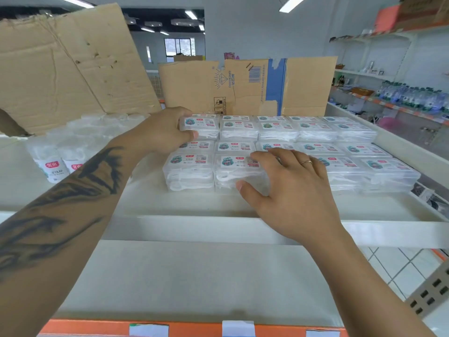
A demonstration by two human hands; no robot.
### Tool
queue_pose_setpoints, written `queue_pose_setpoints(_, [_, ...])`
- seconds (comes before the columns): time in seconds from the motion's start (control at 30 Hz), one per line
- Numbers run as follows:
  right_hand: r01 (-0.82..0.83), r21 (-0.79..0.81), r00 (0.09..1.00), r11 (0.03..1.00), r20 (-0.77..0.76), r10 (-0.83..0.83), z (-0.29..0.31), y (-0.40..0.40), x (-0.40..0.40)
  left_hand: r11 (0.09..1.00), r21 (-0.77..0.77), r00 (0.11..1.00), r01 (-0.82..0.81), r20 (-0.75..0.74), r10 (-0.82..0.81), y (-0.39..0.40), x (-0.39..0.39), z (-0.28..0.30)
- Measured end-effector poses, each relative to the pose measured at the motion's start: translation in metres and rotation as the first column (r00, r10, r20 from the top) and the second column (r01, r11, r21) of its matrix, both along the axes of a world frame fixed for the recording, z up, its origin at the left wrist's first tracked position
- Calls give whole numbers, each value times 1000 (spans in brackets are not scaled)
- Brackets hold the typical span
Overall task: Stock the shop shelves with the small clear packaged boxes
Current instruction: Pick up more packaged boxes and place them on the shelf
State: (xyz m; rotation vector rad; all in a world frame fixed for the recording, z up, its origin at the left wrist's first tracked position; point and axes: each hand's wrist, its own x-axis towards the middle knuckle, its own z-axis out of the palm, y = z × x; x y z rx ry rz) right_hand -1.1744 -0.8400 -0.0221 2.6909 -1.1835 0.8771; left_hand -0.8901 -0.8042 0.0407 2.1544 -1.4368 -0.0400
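At the frame's centre, rows of stacked clear boxes (315, 152) are laid on a white shelf (194, 205), the back-left box (200, 127) being gripped by the left hand (165, 132) and the front box (233, 171) being clasped by the right hand (286, 188), thumb in front, fingers on top.

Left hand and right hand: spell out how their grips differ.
The left hand grips a clear box in the back row; the right hand holds a front-row box stack. The right hand wears a ring; the left shows none. Both curl round clear boxes on the shelf.
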Motion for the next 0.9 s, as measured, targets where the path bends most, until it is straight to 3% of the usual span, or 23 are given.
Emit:
queue_pose_setpoints(0.27, [-11, -3, 1000, 1000, 17, 11, -1, -1, 0, 996, 90, 998, 19, -60, -14, -3, -4, -2])
queue_pose_setpoints(0.57, [-31, -6, 999, 999, 26, 32, 0, -3, 1, 999, -47, 978, -7, -209, -3, 3, -18, -2])
queue_pose_setpoints(0.9, [-59, 27, 998, 998, 20, 58, 3, -3, 0, 969, -234, 995, 77, 84, -59, 66, -89, -27])
